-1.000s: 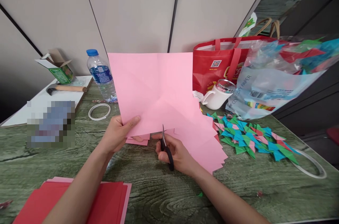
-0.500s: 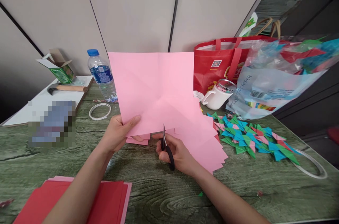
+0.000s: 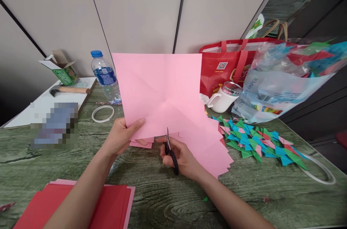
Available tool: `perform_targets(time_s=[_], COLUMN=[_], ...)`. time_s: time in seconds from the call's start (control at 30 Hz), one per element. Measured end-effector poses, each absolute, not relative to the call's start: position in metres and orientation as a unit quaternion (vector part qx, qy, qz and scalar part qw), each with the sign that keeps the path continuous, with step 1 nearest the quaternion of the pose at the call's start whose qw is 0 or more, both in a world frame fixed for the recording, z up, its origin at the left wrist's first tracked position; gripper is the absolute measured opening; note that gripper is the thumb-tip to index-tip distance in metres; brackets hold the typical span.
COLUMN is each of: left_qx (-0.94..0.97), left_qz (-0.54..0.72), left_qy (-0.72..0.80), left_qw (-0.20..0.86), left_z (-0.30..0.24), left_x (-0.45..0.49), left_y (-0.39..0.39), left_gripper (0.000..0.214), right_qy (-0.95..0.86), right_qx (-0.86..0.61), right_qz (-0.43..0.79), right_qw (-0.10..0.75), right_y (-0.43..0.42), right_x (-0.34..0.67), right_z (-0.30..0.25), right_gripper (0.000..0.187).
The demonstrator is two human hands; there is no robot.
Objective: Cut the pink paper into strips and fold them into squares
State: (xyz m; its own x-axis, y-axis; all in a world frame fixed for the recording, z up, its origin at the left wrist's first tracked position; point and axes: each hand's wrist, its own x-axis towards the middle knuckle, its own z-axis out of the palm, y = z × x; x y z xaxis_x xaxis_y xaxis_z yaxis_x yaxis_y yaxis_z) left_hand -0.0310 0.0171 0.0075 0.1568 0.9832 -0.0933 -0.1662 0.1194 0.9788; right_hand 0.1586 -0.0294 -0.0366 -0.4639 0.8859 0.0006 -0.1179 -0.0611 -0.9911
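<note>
Pink rectangular paper sheet [image 3: 157, 91] stands raised at the centre of the frame above the green-grey wood-grain worktop [image 3: 151, 185], its broad face toward me and faint creases running across it. My left hand [image 3: 125, 135] pinches it near the lower left corner, thumb on the near face. Just below its bottom edge, my right hand [image 3: 180, 158] is wrapped round the black-handled metal scissors [image 3: 175, 164]; a blade points up and overlaps that edge, though I cannot tell whether it bites into the paper or only passes in front. As I judge it, cutting on this piece has barely begun, if at all: the top edge looks straight and whole, and no strip hangs loose. Right of centre lies a fanned pile of pink paper sheets [image 3: 208, 142], flat and unfolded as far as I can see. Lower left, a flat stack of red and pink paper [image 3: 115, 200] appears unworked too. What looks finished is at the right of the frame: small folded paper pieces in green, blue, red and pink [image 3: 252, 140], heaped below a bulging, partly clear plastic bag [image 3: 282, 91].
</note>
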Motion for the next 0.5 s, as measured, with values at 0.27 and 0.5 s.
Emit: perform_targets(time_s=[0.27,0.5], left_qx=[0.454,0.457], left_qz=[0.478,0.477], left_qy=[0.451,0.446], left_qw=[0.602,0.604], left_z=[0.0101,0.0087], left_x=[-0.0307,-0.0318], left_y=[0.0163,0.0168], left_gripper=[0.022,0.021], right_qy=[-0.563,-0.562], right_qx=[-0.33,-0.329], right_qz=[0.646,0.648], right_qw=[0.395,0.395], right_y=[-0.0291,-0.0298], right_x=[0.1584,0.1585], right_z=[-0.0356,-0.0343], right_gripper=[0.046,0.046])
